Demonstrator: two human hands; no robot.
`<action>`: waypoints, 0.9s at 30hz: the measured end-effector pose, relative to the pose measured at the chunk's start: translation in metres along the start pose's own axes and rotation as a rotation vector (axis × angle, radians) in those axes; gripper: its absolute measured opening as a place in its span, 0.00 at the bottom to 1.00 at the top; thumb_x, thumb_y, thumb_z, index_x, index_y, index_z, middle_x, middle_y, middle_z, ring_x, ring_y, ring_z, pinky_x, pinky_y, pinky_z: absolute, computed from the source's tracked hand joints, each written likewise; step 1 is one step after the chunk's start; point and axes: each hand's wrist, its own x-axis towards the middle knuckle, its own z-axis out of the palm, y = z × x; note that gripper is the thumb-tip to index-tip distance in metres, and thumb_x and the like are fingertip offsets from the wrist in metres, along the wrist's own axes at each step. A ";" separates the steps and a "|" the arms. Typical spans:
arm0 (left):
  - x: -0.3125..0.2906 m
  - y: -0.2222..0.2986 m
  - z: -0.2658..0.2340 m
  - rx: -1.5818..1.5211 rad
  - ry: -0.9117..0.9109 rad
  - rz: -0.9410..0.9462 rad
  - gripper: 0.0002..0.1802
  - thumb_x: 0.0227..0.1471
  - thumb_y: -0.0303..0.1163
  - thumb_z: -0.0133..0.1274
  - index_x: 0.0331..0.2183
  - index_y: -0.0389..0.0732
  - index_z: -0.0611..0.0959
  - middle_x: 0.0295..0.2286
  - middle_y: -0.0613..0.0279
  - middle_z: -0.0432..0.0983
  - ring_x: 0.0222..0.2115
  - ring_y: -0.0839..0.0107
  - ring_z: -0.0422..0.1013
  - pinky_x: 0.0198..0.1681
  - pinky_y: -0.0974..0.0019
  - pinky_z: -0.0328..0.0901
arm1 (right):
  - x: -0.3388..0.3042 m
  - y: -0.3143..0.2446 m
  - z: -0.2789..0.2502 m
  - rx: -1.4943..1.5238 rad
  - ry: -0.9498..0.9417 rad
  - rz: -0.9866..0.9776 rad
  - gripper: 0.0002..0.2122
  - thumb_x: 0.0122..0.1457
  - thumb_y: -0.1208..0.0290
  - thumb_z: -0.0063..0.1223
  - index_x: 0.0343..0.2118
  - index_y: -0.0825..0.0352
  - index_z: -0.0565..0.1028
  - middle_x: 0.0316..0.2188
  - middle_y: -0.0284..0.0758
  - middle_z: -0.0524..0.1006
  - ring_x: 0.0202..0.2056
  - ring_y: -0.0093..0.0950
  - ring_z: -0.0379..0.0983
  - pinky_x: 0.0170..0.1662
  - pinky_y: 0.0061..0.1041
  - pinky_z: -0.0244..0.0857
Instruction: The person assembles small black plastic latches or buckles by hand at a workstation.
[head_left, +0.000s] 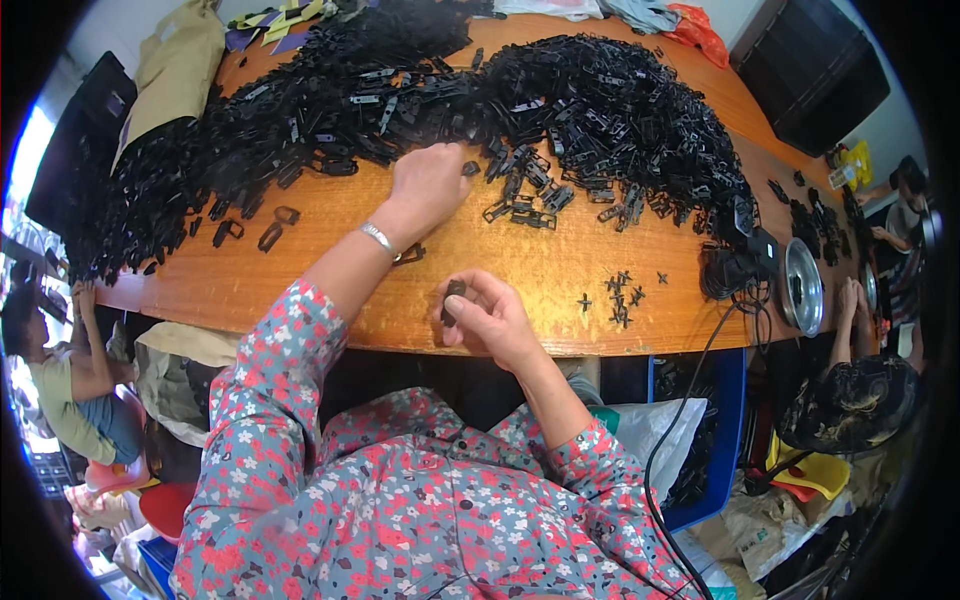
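Note:
My left hand, with a silver bracelet at the wrist, reaches forward to the near edge of a heap of black plastic parts. Its fingers are curled closed, and a small black plastic piece shows at the fingertips. Close to the table's front edge, my right hand pinches a black plastic part between thumb and fingers. Between the two hands, partly behind my left wrist, lies a loose black frame-shaped part.
Another heap spreads at the back right. Small cross-shaped black pieces lie right of my right hand. A black cable hangs over the front edge near a metal bowl. Below stands a blue crate. Other people sit at both sides.

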 end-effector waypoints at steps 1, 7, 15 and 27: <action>-0.008 -0.002 -0.011 -0.063 -0.049 -0.075 0.12 0.51 0.32 0.63 0.36 0.36 0.83 0.30 0.52 0.80 0.31 0.53 0.78 0.35 0.55 0.73 | 0.001 0.003 -0.001 0.041 0.010 0.019 0.12 0.69 0.71 0.55 0.49 0.72 0.72 0.35 0.37 0.80 0.27 0.21 0.78 0.32 0.19 0.73; -0.074 0.003 -0.061 -1.190 -0.162 -0.439 0.16 0.52 0.27 0.67 0.41 0.35 0.78 0.28 0.68 0.77 0.25 0.82 0.71 0.27 0.76 0.67 | -0.003 -0.001 0.006 0.030 0.097 0.000 0.16 0.68 0.70 0.56 0.55 0.72 0.73 0.38 0.38 0.82 0.30 0.22 0.78 0.33 0.21 0.72; -0.160 0.016 -0.066 -1.514 -0.267 -0.473 0.12 0.54 0.31 0.69 0.32 0.41 0.80 0.27 0.69 0.79 0.27 0.80 0.74 0.32 0.75 0.67 | -0.019 -0.010 0.022 -0.068 0.104 -0.066 0.15 0.64 0.76 0.59 0.52 0.74 0.71 0.38 0.40 0.82 0.30 0.26 0.80 0.33 0.23 0.75; -0.202 0.007 -0.079 -1.719 -0.105 -0.500 0.14 0.59 0.27 0.63 0.45 0.38 0.79 0.33 0.65 0.82 0.30 0.80 0.76 0.33 0.76 0.69 | -0.029 0.009 0.037 0.072 0.023 0.064 0.15 0.64 0.72 0.62 0.49 0.73 0.74 0.39 0.41 0.83 0.31 0.27 0.80 0.34 0.23 0.76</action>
